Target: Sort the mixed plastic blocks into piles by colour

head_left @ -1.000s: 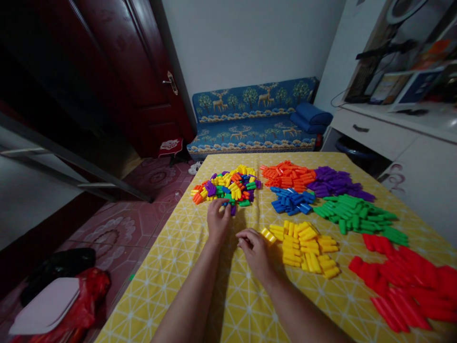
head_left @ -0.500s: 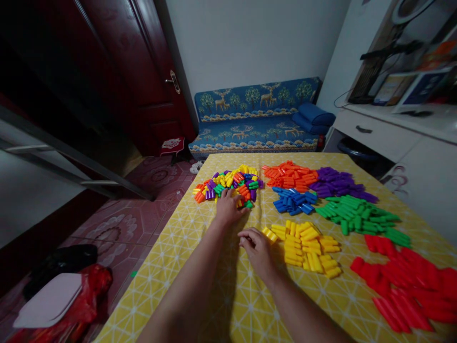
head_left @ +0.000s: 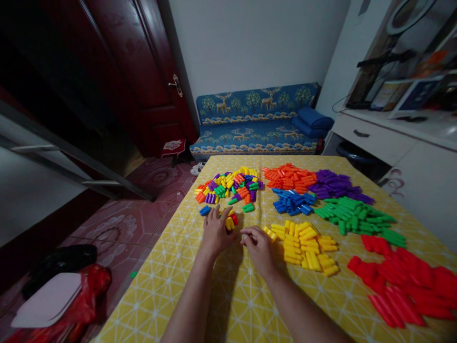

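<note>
My left hand (head_left: 215,234) is open over the table, its fingers spread and bent down around a small group of yellow and red plastic building blocks (head_left: 230,221), which they partly hide. A blue block (head_left: 204,210) lies just left of its fingertips. Beyond it is a mixed-colour heap of blocks (head_left: 228,183), with a green block (head_left: 248,208) at its near edge. My right hand (head_left: 259,247) rests low on the cloth, fingers curled closed, and no block shows in them. Close beside its knuckles lies a pile of yellow blocks (head_left: 303,245).
Sorted piles cover the table's right side: orange (head_left: 291,177), purple (head_left: 337,185), blue (head_left: 293,202), green (head_left: 355,214) and red (head_left: 407,281). A yellow patterned cloth (head_left: 171,290) covers the table. A blue sofa (head_left: 250,126) stands beyond, a white cabinet (head_left: 421,166) at right.
My left hand has drawn back from the mixed heap toward me, and its fingers have spread. A few blocks now lie apart from the heap by it. My right hand stays nearly still.
</note>
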{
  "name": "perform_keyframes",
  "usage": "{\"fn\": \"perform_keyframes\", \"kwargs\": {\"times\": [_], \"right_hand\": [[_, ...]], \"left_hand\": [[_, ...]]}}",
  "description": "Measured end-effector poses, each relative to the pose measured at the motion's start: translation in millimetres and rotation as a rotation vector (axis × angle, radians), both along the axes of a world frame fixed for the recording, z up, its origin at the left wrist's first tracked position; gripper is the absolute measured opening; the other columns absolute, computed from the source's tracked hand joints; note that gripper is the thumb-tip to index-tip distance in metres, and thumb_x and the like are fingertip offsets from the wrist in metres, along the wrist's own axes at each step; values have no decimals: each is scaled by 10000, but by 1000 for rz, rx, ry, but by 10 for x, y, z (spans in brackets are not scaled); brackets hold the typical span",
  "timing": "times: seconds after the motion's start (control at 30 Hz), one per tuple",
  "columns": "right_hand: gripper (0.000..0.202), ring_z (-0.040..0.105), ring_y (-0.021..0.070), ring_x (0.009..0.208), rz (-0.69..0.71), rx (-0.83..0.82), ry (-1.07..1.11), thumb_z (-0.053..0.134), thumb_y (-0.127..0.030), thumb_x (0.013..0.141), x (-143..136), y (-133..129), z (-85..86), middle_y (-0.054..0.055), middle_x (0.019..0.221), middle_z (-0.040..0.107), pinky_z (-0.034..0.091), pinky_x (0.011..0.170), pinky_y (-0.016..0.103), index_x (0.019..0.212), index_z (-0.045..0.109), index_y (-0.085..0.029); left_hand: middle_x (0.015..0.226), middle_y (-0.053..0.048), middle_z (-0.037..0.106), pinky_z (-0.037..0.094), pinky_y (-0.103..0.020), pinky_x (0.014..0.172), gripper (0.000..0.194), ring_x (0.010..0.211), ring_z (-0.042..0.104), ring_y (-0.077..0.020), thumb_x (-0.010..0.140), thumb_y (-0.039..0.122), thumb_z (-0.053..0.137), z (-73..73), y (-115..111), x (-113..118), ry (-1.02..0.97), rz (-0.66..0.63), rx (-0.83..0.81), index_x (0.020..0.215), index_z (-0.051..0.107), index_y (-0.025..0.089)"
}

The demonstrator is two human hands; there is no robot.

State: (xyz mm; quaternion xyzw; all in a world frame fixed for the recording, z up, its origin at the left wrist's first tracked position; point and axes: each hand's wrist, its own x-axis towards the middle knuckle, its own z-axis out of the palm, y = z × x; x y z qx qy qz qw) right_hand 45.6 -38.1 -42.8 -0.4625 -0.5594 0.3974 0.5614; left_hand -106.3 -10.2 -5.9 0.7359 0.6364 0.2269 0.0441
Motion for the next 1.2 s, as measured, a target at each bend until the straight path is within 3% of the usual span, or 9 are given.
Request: {"fn": "perform_keyframes", "kwargs": {"times": [0.17, 0.33, 0.57, 0.67, 0.73, 0.83, 0.9, 1.07, 1.2], "right_hand": [[136, 647, 146, 622, -35, -30, -21, 528, -227, 803, 7, 11, 4, 32, 814, 656, 556, 606, 284, 852, 652, -197], [149, 657, 145, 627, -22, -63, 1, 526, -240, 809, 7, 21, -49, 29, 805, 661, 558, 620, 284, 892, 639, -191], [362, 626, 121, 635, -13, -43, 72, 585, -340, 837, -5, -23, 0, 73, 1043, 650, 534, 580, 253, 1170, 559, -199], [407, 594, 131, 601, -22, -28, 9, 597, -363, 843, 11, -52, 30, 44, 872, 668, 502, 541, 243, 1210, 548, -193], [381, 630, 164, 686, -62, -11, -29, 577, -362, 859, 25, -69, 33, 50, 849, 675, 524, 602, 263, 1196, 557, -184], [348, 657, 202, 887, -147, 48, -93, 532, -354, 894, 57, -97, 59, 97, 1033, 677, 542, 751, 313, 1199, 560, -189], [337, 651, 202, 895, -180, 108, -191, 513, -338, 907, 112, -117, 123, 95, 1052, 674, 532, 770, 323, 1213, 562, -204], [238, 624, 211, 846, -376, 315, -531, 512, -277, 887, 504, -91, 371, 82, 991, 692, 480, 764, 334, 1083, 632, -214], [197, 613, 222, 747, -503, 274, -779, 532, -250, 820, 949, 26, 422, 58, 827, 708, 419, 717, 346, 944, 677, -201]], "left_hand": [[1146, -118, 663, 395, -434, 945, 477, 1081, 573, -307, 718, 243, 653, -39, -8, 201, -150, 175, 69, 1192, 608, 219], [996, -98, 702, 323, -481, 1016, 376, 1017, 598, -294, 760, 221, 592, -48, 7, 246, -230, 277, 174, 1135, 616, 205], [1039, -67, 696, 327, -448, 1047, 393, 1056, 579, -270, 698, 142, 596, -76, -99, 163, -300, 18, 213, 1078, 643, 234], [1042, -62, 702, 306, -464, 1068, 406, 1054, 585, -271, 686, 133, 604, -70, -166, 277, -307, -110, 167, 1075, 651, 238], [1064, -70, 699, 313, -461, 1066, 407, 1052, 589, -271, 699, 152, 620, -77, -194, 369, -330, -171, 157, 1097, 643, 235], [1092, -79, 684, 358, -433, 1025, 407, 1050, 589, -260, 742, 161, 611, -106, -216, 455, -369, -216, 167, 1143, 621, 230], [1123, -84, 669, 379, -420, 1002, 440, 1067, 578, -256, 753, 164, 613, -130, -220, 462, -384, -242, 181, 1188, 596, 228], [1036, -74, 682, 401, -414, 974, 398, 1036, 576, -239, 806, 170, 581, -179, -173, 405, -411, -237, 231, 1201, 589, 221], [1020, -86, 674, 438, -373, 909, 227, 982, 586, -217, 869, 186, 522, -194, -109, 403, -381, -204, 272, 1042, 665, 213]]}}
